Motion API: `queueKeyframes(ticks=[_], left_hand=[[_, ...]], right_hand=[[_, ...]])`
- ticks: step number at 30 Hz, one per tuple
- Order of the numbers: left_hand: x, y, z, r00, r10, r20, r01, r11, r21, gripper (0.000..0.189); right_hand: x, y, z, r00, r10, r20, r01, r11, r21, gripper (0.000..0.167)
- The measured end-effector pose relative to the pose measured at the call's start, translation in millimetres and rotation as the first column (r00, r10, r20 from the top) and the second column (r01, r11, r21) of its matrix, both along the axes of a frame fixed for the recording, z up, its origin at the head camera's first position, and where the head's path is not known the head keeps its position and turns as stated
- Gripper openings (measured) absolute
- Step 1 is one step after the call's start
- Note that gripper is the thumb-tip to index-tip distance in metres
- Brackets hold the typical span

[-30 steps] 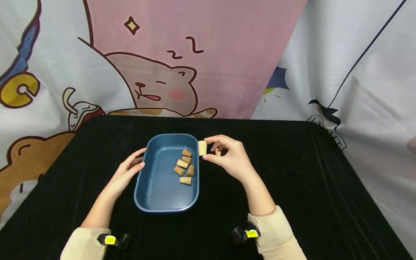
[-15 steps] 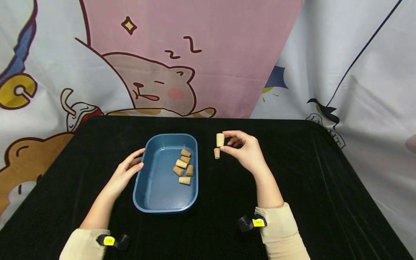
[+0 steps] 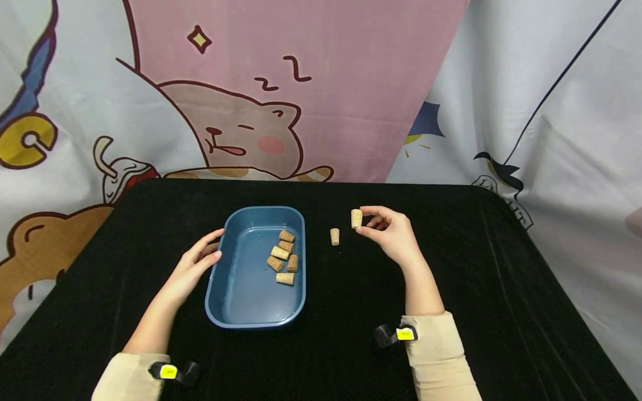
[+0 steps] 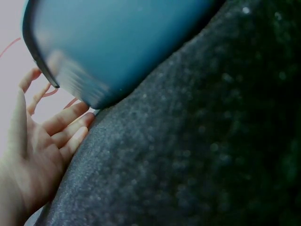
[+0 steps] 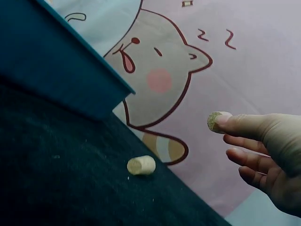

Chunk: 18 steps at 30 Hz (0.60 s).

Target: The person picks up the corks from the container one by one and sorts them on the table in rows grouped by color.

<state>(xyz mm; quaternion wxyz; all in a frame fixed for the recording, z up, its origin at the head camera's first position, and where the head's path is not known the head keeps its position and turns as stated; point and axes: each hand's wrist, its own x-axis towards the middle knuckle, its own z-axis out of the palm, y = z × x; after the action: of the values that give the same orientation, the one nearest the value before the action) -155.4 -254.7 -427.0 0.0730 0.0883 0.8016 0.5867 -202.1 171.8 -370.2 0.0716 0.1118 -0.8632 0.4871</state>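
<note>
A blue rectangular bin (image 3: 241, 303) stands on the black cloth, with several corks (image 3: 280, 253) lying along its right side. At its left wall my left hand (image 3: 193, 270) rests with loosely extended fingers; in the left wrist view the fingertips (image 4: 81, 107) touch the bin's outside. To the right of the bin, my right hand (image 3: 393, 236) pinches a pale cork (image 3: 356, 218) between thumb and fingertips. The right wrist view shows this cork (image 5: 214, 122) held above the cloth, partly covered by the thumb. Another cork (image 3: 334, 236) lies on the cloth between the bin and my right hand.
Black cloth (image 3: 476, 289) covers the table, its far edge running in front of a printed curtain (image 3: 361, 100). Each wrist bears a small black camera, the left one (image 3: 188, 372) and the right one (image 3: 386, 335).
My right hand has carried its cork from the bin's right rim further right, past the loose cork on the cloth. The left hand has stayed at the bin.
</note>
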Motion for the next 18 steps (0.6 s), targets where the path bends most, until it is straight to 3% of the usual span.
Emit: queueKeyframes(ticks=[18], left_hand=[[-0.6, -1.0, -1.3, 1.000, -0.004, -0.006, 0.004, 1.000, 0.005, 0.057]], right_hand=[[-11.6, 7.9, -38.2, 0.994, -0.006, 0.109, -0.002, 0.997, 0.077, 0.037]])
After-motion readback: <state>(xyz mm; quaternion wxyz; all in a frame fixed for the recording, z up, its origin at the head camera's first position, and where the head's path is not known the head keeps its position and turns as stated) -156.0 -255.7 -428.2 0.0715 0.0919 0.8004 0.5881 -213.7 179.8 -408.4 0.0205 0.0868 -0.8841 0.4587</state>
